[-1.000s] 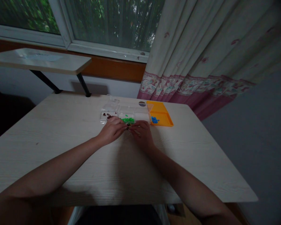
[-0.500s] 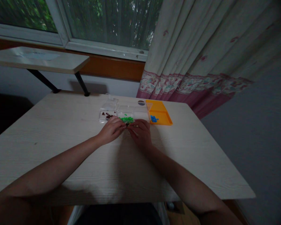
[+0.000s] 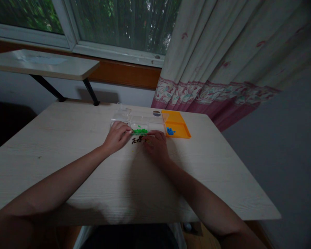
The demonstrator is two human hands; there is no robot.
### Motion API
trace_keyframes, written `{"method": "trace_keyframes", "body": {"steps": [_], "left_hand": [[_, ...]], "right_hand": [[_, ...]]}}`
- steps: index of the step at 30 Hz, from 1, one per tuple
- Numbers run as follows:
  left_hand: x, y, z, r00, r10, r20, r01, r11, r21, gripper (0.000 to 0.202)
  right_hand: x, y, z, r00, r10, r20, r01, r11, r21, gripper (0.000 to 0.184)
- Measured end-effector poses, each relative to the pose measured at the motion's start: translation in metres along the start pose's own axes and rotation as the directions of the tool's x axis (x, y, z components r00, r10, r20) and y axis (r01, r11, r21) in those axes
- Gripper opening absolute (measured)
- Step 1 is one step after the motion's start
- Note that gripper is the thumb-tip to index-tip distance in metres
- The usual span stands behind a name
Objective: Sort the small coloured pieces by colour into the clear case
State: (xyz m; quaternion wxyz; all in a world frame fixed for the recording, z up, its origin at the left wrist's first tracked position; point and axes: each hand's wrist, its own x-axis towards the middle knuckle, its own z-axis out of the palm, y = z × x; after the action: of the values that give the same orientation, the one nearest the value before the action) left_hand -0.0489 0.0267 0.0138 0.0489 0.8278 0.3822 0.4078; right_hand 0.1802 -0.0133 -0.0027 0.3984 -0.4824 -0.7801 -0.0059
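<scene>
My left hand (image 3: pixel 116 136) rests over the left compartment of a clear plastic box (image 3: pixel 155 127). Its fingers are drawn together at the edge of that compartment, and anything between them is too small to make out. My right hand (image 3: pixel 157 147) is at the front of the box, fingers curled down at a loose pile of small dark brown pieces (image 3: pixel 138 139) on the tabletop; its fingertips are partly hidden among them. Small green pieces (image 3: pixel 140 131) lie in the box's middle compartment, between my two hands.
An open orange case (image 3: pixel 183 129) with small blue pieces (image 3: pixel 170 131) stands right of the box. A dark round disc (image 3: pixel 157 113) is behind. The pale wooden table (image 3: pixel 93 180) reaches the wall, where a raised shelf (image 3: pixel 49 64) stands left and a curtain (image 3: pixel 197 69) hangs right.
My left hand has moved left, away from my right hand and over the left compartment. The dark brown pile between the hands now shows. My right hand has barely moved.
</scene>
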Motion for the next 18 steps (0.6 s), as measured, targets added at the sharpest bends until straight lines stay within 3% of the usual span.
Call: {"method": "trace_keyframes", "body": {"steps": [6, 11, 18], "left_hand": [[0.002, -0.034, -0.005, 0.963, -0.172, -0.209, 0.205, 0.968, 0.147, 0.02], [-0.001, -0.04, -0.002, 0.95, -0.245, -0.194, 0.273, 0.953, 0.133, 0.02], [0.0, -0.038, -0.002, 0.955, -0.242, -0.173, 0.267, 0.953, 0.141, 0.024]], "right_hand": [[-0.003, 0.0, 0.001, 0.995, 0.032, 0.094, -0.028, 0.999, -0.039, 0.014], [-0.004, 0.001, 0.003, 0.991, 0.038, 0.127, -0.032, 0.998, -0.05, 0.013], [-0.003, 0.001, 0.004, 0.994, 0.047, 0.103, -0.043, 0.998, -0.041, 0.01]]}}
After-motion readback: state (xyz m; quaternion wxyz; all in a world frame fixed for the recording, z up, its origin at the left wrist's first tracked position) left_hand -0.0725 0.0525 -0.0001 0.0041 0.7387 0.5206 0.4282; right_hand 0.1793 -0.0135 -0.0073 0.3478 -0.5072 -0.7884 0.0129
